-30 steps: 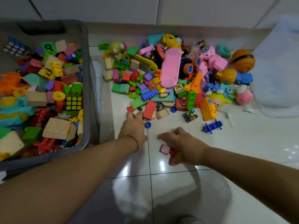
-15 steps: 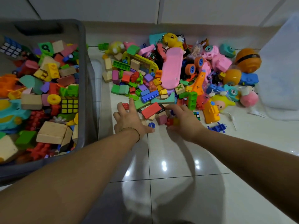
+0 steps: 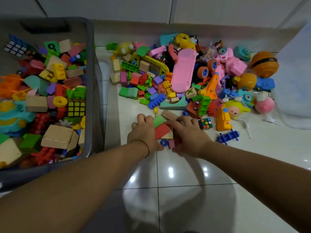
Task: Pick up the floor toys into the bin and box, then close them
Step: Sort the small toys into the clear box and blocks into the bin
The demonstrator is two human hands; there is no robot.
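Note:
A grey bin (image 3: 90, 64) full of blocks stands on the left. A heap of floor toys (image 3: 185, 78) spreads across the white tiles at centre right. My left hand (image 3: 144, 132) and my right hand (image 3: 188, 135) cup a small cluster of blocks between them at the heap's near edge: a red block (image 3: 161, 130), a green block (image 3: 158, 120), a wooden block (image 3: 168, 114), a pink block (image 3: 172, 143) and a blue wheel (image 3: 163, 142). Fingers of both hands curl round the cluster from either side.
A small puzzle cube (image 3: 205, 123), a yellow toy (image 3: 223, 121) and a blue connector piece (image 3: 228, 137) lie right of my hands. A translucent white bag or lid (image 3: 296, 78) sits at far right. A wall (image 3: 151, 9) runs behind the heap.
Both hands reached into the heap's edge, then drew back toward me, pulling the red, green and wooden blocks together. My right hand brought the pink block along.

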